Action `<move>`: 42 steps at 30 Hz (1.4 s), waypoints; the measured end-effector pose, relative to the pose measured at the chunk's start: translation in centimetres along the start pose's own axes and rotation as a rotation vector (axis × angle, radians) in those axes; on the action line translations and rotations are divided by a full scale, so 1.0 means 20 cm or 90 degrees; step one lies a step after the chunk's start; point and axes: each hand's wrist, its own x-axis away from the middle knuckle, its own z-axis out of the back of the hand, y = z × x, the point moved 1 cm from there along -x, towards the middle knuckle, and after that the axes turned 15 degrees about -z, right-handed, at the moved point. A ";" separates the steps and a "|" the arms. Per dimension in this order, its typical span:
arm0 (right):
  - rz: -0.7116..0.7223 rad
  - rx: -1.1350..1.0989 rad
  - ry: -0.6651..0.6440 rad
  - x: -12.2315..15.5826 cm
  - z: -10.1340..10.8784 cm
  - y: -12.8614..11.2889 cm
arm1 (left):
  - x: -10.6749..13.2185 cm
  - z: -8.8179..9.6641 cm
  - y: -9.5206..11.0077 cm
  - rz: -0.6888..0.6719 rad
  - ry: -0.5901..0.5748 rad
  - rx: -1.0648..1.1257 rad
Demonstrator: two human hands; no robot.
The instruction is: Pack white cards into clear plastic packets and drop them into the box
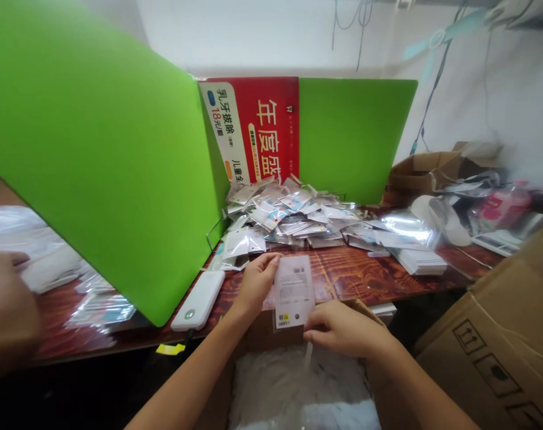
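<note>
Printed packet [293, 292]: upper left corner pinched in left grip [258, 283]. Right grip [340, 328]: at packet's lower right, fingertips together on pale strip [307, 356]; contact with packet hard to tell. Packet heap [289, 218]: beyond grips, on bench [347, 272]. Open carton [263, 334]: below. Step, as judged: strip work at packet edge; next move calls for steady left pinch.

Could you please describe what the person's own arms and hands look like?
The left hand and right hand are ungloved, with slim fingers. The left forearm and right forearm are bare down to the picture's edge; no sleeves, watch or bracelet show. Any small rings are hard to rule out.
</note>
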 end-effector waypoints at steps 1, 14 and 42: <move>-0.019 0.008 -0.035 0.00 0.00 0.00 | 0.00 0.00 0.00 0.004 0.004 0.002; -0.247 -0.385 0.305 -0.08 0.07 0.11 | 0.03 -0.01 0.05 0.033 -0.155 0.071; -0.125 -0.708 0.088 -0.08 0.09 0.15 | 0.04 0.04 0.09 0.094 -0.178 0.186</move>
